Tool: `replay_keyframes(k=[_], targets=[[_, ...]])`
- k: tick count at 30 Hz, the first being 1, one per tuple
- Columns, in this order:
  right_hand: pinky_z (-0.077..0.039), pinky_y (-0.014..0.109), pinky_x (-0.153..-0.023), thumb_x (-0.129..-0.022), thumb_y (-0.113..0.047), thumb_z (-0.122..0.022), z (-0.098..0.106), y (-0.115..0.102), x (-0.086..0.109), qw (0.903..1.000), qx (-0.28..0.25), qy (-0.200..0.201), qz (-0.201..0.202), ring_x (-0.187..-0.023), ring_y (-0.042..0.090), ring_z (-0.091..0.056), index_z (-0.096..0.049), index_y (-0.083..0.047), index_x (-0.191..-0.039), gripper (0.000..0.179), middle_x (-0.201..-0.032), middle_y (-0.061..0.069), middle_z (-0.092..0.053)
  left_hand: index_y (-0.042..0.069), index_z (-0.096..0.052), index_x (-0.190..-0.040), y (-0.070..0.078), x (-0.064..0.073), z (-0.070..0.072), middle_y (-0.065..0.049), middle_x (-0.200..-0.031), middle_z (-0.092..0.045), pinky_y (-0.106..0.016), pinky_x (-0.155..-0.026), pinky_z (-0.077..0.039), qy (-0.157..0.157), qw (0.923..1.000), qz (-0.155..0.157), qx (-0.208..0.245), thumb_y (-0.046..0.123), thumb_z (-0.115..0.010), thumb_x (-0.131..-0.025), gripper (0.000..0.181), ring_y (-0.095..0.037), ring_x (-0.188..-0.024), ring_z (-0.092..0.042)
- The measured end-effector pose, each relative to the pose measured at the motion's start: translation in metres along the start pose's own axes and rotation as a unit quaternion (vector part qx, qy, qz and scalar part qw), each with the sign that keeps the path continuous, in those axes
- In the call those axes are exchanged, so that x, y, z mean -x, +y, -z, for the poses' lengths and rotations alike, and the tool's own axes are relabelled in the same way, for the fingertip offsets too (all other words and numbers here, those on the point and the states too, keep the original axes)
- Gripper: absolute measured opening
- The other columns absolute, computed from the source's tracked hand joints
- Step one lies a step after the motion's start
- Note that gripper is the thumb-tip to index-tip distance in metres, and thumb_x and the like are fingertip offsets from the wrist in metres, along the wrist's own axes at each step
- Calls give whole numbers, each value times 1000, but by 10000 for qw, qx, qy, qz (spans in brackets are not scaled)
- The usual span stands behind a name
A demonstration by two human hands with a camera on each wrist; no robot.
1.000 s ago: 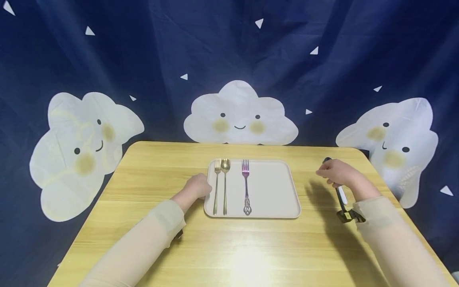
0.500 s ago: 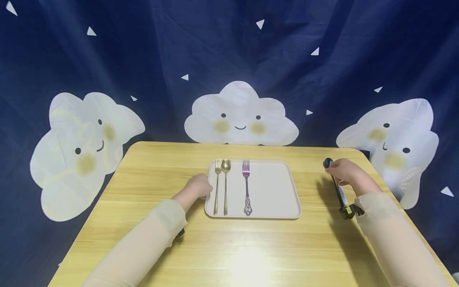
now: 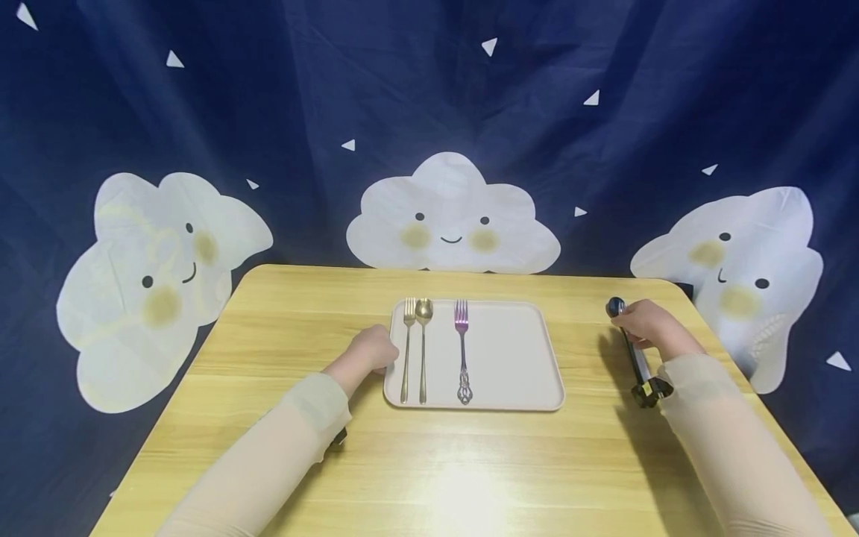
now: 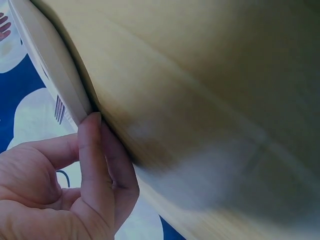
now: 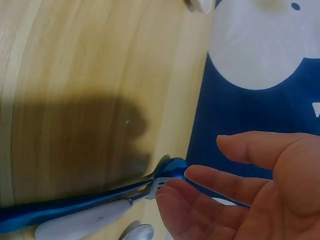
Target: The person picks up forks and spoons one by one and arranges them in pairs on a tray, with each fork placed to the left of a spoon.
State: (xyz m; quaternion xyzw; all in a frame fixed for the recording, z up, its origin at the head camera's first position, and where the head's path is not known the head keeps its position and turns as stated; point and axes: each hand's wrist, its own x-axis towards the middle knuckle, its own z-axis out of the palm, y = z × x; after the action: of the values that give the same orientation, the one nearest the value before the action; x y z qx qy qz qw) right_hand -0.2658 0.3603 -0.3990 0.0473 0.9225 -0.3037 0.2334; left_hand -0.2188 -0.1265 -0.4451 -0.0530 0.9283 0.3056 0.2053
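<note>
In the head view, your one tray point(image 3: 513, 354) lay on the wooden counter point(image 3: 517, 455), bearing three pieces of cutlery: one gold fork point(image 3: 406, 358) and one gold spoon point(image 3: 423, 356) side by side toward 9 o'clock, and one purple fork point(image 3: 463, 350) near the middle, all three heads pointing to 12. Your left hand point(image 3: 367, 349) gripped the tray at its 9 o'clock edge. Your right hand point(image 3: 649, 326) was at 3 o'clock, well apart from the tray, beside one dark blue spoon point(image 3: 614, 306). The black wrist device point(image 3: 646, 392) below it bore a yellow patch, too small to read. At 12 you faced a blue curtain point(image 3: 302, 82) with three clouds point(image 3: 451, 186).

In the left wrist view, your thumb and fingers pinched the tray's rim near 9 o'clock; one set of fork tines point(image 4: 59, 110) showed beside it.

In the right wrist view, your thumb stood spread from your fingers, whose tips met the spoon's bowl in view; you could not tell whether they touched. One white-handled utensil point(image 5: 82, 220) lay just beside the spoon, one rounded silver piece point(image 5: 138, 233) near 6 o'clock.
</note>
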Motion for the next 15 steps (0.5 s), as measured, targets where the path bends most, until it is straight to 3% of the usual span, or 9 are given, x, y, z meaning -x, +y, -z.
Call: replay_keyframes(k=[8, 15], targets=[[-54, 32, -64, -99, -24, -49, -1, 12, -15, 9995, 189, 116, -206, -58, 14, -49, -43, -15, -69, 32, -59, -3, -45, 1, -60, -89, 1, 3, -1, -8, -74, -59, -26, -53, -48, -26, 9999, -3, 160, -1, -54, -83, 8, -16, -56, -54], [-54, 31, -61, -97, -23, -50, -4, 15, -17, 9984, 260, 282, -409, -56, 14, -52, -49, -2, -81, 26, -62, 0, -47, 2, -60, -87, 2, 2, -2, -8, -76, -60, -28, -56, -51, -19, 9999, 36, 159, -1, -54, -83, 8, -17, -58, -54]])
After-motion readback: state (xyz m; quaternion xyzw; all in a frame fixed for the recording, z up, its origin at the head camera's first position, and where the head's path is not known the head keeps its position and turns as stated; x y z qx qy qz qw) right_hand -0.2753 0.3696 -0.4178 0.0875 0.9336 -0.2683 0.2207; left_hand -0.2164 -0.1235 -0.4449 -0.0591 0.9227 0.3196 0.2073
